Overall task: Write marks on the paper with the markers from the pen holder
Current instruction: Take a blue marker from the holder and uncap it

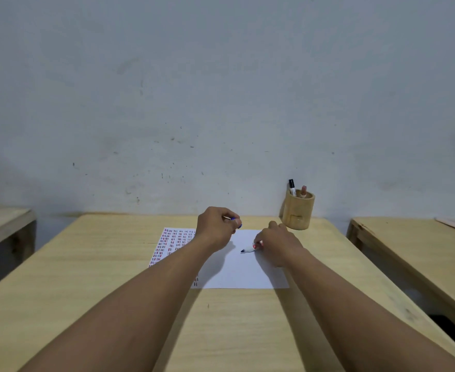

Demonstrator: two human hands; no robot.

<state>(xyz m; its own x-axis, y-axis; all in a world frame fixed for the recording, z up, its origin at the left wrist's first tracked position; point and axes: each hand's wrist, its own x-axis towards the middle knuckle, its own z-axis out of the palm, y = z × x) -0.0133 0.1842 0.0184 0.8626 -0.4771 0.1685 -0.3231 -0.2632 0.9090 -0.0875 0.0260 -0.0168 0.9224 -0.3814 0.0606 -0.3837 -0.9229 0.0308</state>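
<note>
Item: your right hand (277, 244) clamped on marker (249, 248), long axis pointing left, tip over blank paper (242, 272); left hand (215, 225) closed on its cap (238, 224).

— How was the light?
— Dim and even, coming from above; soft shadows lay beside the forearms on the pale wooden bench (92, 277) and on the white sheet of paper (245, 272).
— Any glare or blur?
— No glare. The bare hands looked slightly smeared, fine marks were unreadable, and bench edges splayed outward near the corners.
</note>
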